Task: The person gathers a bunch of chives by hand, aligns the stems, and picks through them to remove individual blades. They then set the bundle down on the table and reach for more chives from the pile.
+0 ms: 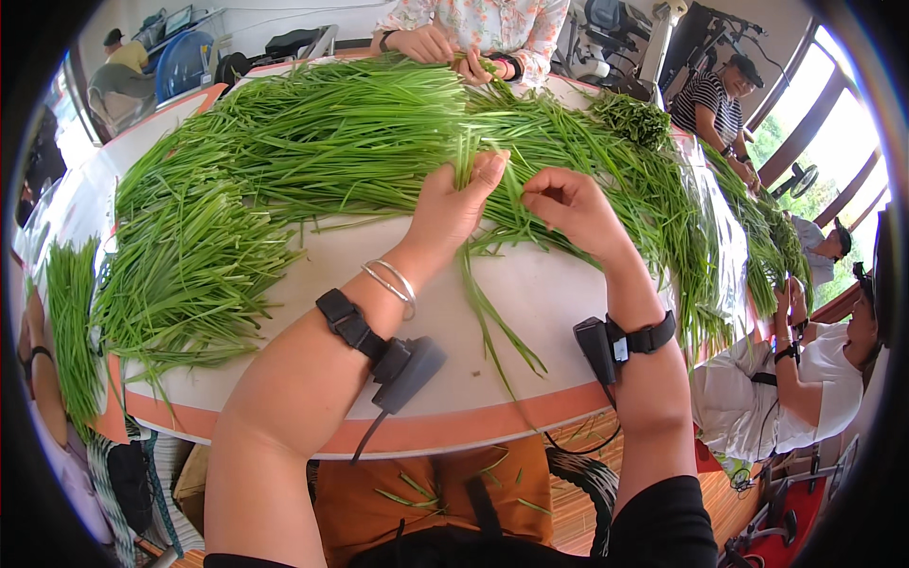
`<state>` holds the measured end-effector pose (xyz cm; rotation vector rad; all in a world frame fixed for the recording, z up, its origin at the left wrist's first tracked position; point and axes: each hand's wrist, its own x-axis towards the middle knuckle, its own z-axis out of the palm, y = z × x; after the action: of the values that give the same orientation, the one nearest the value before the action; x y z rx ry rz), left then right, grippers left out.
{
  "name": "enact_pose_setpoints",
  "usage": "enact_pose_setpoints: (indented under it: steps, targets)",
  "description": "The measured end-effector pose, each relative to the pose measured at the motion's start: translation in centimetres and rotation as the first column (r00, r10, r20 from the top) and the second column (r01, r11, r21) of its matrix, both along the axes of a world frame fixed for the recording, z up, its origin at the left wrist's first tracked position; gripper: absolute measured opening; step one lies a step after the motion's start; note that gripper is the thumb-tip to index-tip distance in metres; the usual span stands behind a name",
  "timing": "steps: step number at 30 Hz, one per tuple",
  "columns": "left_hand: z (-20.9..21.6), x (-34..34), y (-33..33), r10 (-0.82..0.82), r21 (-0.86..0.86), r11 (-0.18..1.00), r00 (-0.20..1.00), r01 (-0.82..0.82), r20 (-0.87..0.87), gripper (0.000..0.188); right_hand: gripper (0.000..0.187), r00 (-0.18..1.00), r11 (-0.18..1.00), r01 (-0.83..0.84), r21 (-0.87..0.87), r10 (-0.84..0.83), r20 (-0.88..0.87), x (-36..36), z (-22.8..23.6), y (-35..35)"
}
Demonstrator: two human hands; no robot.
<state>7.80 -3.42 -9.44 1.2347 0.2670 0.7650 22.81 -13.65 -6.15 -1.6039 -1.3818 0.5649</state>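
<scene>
Over the near middle of the table, my left hand (453,205) is closed round a small bunch of garlic chives (466,156). Pale stem ends stick up past its thumb, and long green blades (492,317) hang below it toward the table edge. Just to its right, my right hand (573,210) has thumb and fingers pinched together beside a loose blade; what is between the fingertips is too small to make out. A large heap of garlic chives (350,133) lies beyond both hands, with another pile (194,270) at the left.
The white table (379,248) has an orange edge (473,424). A person in a flowered shirt (511,33) works across from me. More people sit to the right, behind further chives (686,237). A dark clump of greens (632,118) lies at the far right. Trimmings (412,488) rest on my lap.
</scene>
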Motion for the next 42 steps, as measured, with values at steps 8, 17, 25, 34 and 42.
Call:
enact_pose_setpoints:
  steps: [8,17,25,34,42]
  targets:
    - [-1.0,0.7,0.6,0.172,-0.219,0.966,0.974,-0.138,0.144,0.031,0.019,0.992,0.975,-0.118,-0.187,0.109,-0.058,-1.0,0.3,-0.2]
    - [-0.2,-0.2,0.6,0.014,-0.302,0.953,0.988,0.034,0.156,0.029,0.022,0.944,0.957,-0.082,-0.279,0.165,0.286,-1.4,0.2,-0.4]
    - [0.1,-0.2,0.3,-0.006,-0.239,0.970,0.991,0.037,0.131,0.031,0.013,0.700,0.972,0.224,-0.069,-0.111,0.705,-0.4,-1.3,-0.2]
    - [-0.3,0.3,0.1,0.119,-0.138,0.983,0.993,-0.118,0.002,0.024,0.010,0.991,0.976,0.136,0.168,-0.137,-0.009,2.0,-1.2,0.4]
    - [-0.3,0.0,0.2,0.044,0.064,0.997,0.999,-0.043,-0.012,0.030,0.014,0.981,0.973,-0.140,-0.182,0.112,-0.156,-1.0,0.9,-0.3]
